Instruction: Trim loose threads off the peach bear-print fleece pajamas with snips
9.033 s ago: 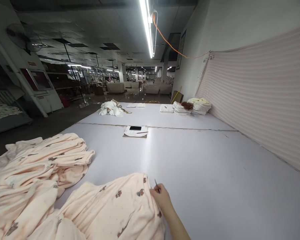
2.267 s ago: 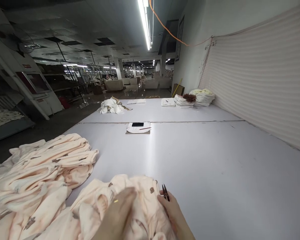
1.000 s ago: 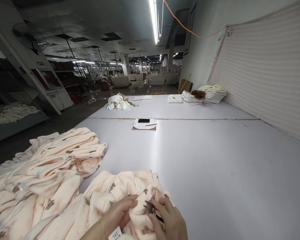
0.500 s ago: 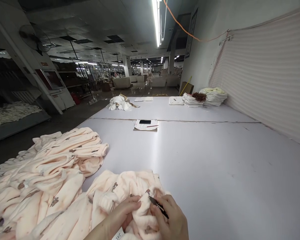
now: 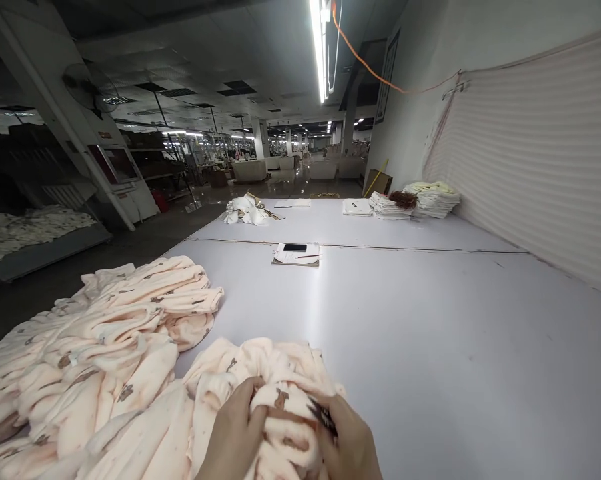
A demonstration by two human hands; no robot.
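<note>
1. At the near edge of the worktop (image 5: 430,347), a peach printed garment (image 5: 285,417) sits bunched between both hands, just beside a heaped pile (image 5: 115,327) of the same cloth.
2. Left hand (image 5: 233,433) clasps the bunched fold. Right hand (image 5: 350,447) curls around dark snips (image 5: 324,419), pressed against the fleece.
3. Risk, as I judge it: the blades touch the nap, so a slip could nick the cloth or the left fingers nearby.
4. Snips' long axis runs diagonally, tips up-left toward the left hand; handles hidden in the palm.

Left hand (image 5: 235,437) and right hand (image 5: 347,447) grip pink garment (image 5: 280,400) on tabletop (image 5: 430,333); snips (image 5: 323,417) in right; pile (image 5: 105,327) left.
</note>
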